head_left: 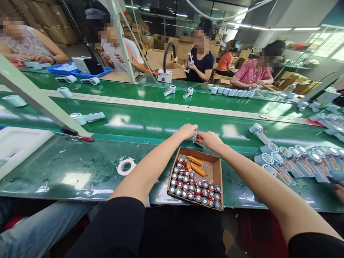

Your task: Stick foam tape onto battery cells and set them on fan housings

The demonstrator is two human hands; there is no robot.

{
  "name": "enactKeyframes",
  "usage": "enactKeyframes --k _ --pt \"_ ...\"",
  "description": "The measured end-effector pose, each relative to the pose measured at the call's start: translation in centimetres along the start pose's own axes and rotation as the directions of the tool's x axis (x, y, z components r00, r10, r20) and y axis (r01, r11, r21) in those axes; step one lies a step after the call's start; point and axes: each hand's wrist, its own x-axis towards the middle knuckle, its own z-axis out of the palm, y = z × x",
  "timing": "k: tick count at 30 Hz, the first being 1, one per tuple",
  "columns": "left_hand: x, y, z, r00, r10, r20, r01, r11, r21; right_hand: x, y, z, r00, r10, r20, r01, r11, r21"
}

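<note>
My left hand (pixel 189 132) is closed around a light-blue plastic fan housing (pixel 200 144), mostly hidden by the fingers, at the near edge of the green belt. My right hand (pixel 211 139) meets it there, its fingers pinched on an orange battery (pixel 198 137) at the housing. Just below both hands, a shallow cardboard box (pixel 215 166) holds many orange-wrapped batteries with red wires. Most stand on end, and a few lie flat at its far side.
A roll of white tape (pixel 126 167) lies left of the box. Rows of light-blue fan housings (pixel 285 152) with wires stand at right. A slanted metal post (pixel 40 89), a screwdriver (pixel 84 138) and a white foam tray (pixel 21 147) are at left. Co-workers sit across the belt (pixel 150 123).
</note>
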Motion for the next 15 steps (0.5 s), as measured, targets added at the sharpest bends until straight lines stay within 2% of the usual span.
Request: enactKeyframes --k 6,9,10,12,15 --pt "-0.7 1.8 -0.5 0.999 0.015 -0.051 -0.016 0.999 -0.029 1.1 -1.0 -0.1 0.990 -0.032 0.135 0.042 0.997 -0.070" --pt "-3.3 1.8 -1.5 0.991 0.044 -0.129 -0.053 0.997 -0.064 0.9 -0.3 -0.3 0.990 -0.048 0.136 0.056 0.997 -0.054" --pt "-5.1 1.1 -1.9 0.985 0.054 -0.166 -0.067 0.995 -0.076 0.4 0.2 -0.2 0.992 -0.053 0.117 0.058 0.998 -0.039" --pt "-10.2 -1.3 -2.2 0.967 0.049 -0.251 -0.074 0.993 -0.093 -1.3 1.8 0.2 0.999 -0.037 0.041 0.037 0.999 -0.003" --pt "-20.7 -6.6 -1.6 0.928 -0.036 -0.371 0.000 0.995 -0.098 -4.6 5.5 0.9 0.990 0.052 -0.131 -0.043 0.997 0.070"
